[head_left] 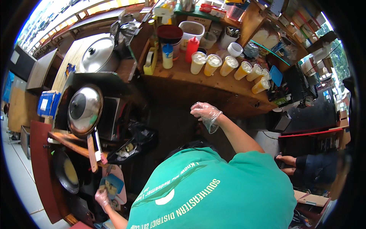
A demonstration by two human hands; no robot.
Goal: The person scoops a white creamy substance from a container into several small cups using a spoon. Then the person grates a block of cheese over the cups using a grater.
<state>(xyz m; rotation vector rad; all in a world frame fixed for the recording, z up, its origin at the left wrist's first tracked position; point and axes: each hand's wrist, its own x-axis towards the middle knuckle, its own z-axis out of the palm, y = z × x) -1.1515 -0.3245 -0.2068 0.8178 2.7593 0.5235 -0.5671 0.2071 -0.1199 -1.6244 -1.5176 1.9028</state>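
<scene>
In the head view, the gloved left hand (102, 197) was at pale pieces (111, 189) in a blue container (116, 181), its closure impossible to tell. Handling them seemed the step, calling for a careful pinch. The right hand (206, 111), half-open, apparently empty, hung before the counter (202, 87).

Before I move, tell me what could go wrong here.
The lidded pan has a wooden handle jutting outward; a passing arm might catch it.
The wok with pale yellow contents sits near your left hand, so a bump could spill it.
The filled cups stand close to the counter's front edge; your right hand could perhaps knock one.
</scene>
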